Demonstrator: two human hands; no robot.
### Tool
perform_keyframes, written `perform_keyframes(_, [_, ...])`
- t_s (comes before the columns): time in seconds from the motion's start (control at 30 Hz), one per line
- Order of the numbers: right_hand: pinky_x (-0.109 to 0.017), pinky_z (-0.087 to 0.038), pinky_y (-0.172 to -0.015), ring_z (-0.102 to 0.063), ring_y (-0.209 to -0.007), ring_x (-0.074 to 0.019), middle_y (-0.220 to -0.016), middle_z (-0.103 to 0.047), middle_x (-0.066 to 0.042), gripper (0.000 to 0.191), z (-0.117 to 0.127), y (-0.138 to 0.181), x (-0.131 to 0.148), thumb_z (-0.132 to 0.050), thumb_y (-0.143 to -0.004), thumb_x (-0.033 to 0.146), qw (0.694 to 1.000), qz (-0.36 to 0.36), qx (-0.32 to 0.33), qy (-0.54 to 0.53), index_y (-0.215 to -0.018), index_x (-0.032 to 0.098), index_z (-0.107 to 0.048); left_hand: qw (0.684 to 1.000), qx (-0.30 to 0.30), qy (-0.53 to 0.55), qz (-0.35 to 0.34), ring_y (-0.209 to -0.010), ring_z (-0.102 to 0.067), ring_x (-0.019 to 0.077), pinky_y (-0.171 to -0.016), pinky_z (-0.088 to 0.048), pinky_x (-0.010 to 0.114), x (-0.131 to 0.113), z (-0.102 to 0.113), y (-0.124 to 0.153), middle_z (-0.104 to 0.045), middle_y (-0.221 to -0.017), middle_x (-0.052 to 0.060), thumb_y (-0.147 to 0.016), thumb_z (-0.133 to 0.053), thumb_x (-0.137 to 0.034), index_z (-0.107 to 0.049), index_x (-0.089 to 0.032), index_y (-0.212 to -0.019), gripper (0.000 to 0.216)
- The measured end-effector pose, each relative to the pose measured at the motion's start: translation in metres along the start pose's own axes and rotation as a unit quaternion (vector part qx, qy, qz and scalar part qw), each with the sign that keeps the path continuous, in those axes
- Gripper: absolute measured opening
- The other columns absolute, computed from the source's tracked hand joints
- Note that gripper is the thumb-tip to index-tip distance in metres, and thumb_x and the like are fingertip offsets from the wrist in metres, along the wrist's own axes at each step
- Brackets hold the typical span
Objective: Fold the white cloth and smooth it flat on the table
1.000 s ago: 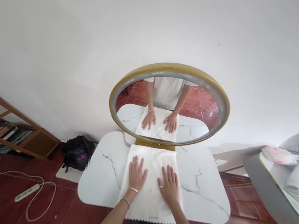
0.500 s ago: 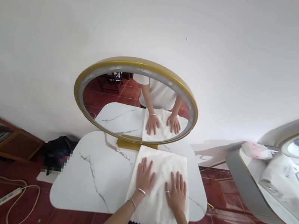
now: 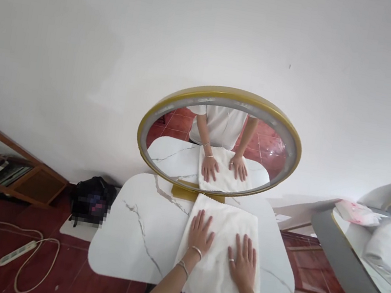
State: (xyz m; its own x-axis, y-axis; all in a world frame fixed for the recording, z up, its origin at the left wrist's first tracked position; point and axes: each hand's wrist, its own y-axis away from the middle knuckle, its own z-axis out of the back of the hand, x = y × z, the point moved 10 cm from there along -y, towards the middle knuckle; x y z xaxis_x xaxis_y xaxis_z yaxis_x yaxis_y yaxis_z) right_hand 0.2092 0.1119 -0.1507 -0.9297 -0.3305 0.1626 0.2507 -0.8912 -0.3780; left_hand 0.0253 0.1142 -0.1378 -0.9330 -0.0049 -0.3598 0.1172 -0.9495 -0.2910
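A white towel lies spread on a white marble table, its near edge hanging over the front. My left hand rests flat on the towel's left half, fingers stretched out, with bracelets on the wrist. My right hand lies flat on its right half, fingers apart, a ring on one finger. Both hands press on the cloth and hold nothing.
An oval gold-framed mirror stands at the table's back against the white wall and reflects my hands. A black bag, a power strip with cord and a wooden shelf are at the left. Another mirror leans at the right.
Both hands and the towel have slid toward the right part of the table, the towel now slightly skewed. The view has swung left and back.
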Motion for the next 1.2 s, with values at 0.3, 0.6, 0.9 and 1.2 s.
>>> perform_keyframes(0.3, [-0.052, -0.021, -0.11, -0.016, -0.141, -0.0296, -0.157, -0.004, -0.01, 0.062, -0.024, -0.017, 0.149, -0.022, -0.095, 0.046, 0.999, 0.028, 0.01, -0.02, -0.15, 0.022, -0.008, 0.998, -0.016, -0.034, 0.048, -0.142, -0.019, 0.0253, -0.113, -0.028, 0.045, 0.137, 0.065, 0.024, -0.019, -0.156, 0.002, -0.088, -0.048, -0.039, -0.03, -0.03, -0.144, 0.06])
perform_keyframes(0.6, [-0.047, -0.019, -0.112, -0.016, -0.142, -0.0254, -0.156, -0.007, -0.009, 0.064, -0.059, -0.084, 0.262, -0.028, -0.096, 0.038, 0.995, 0.095, 0.013, -0.037, -0.15, 0.02, 0.0, 0.993, -0.008, -0.058, 0.105, -0.136, -0.031, 0.0306, -0.112, -0.02, 0.056, 0.237, 0.099, -0.014, -0.038, -0.146, 0.006, -0.089, -0.045, -0.04, -0.031, -0.033, -0.144, 0.057])
perform_keyframes(0.9, [-0.047, -0.025, -0.11, -0.026, -0.137, -0.029, -0.144, -0.038, -0.021, 0.057, -0.096, -0.141, 0.319, -0.034, -0.092, 0.028, 0.995, 0.088, 0.022, -0.032, -0.143, 0.002, -0.028, 0.998, 0.031, -0.052, 0.028, -0.142, -0.018, 0.0278, -0.114, -0.02, 0.047, 0.267, 0.098, -0.073, -0.024, -0.154, 0.004, -0.091, -0.043, -0.044, -0.041, -0.033, -0.138, 0.049])
perform_keyframes(1.2, [-0.049, -0.028, -0.109, -0.028, -0.137, -0.0272, -0.146, -0.036, -0.017, 0.058, -0.085, -0.125, 0.339, -0.034, -0.091, 0.02, 0.988, 0.144, 0.014, -0.063, -0.146, 0.008, -0.022, 0.993, 0.028, -0.054, 0.103, -0.14, -0.022, 0.0294, -0.113, -0.02, 0.049, 0.303, 0.105, -0.09, -0.031, -0.151, 0.008, -0.091, -0.045, -0.039, -0.046, -0.027, -0.136, 0.048])
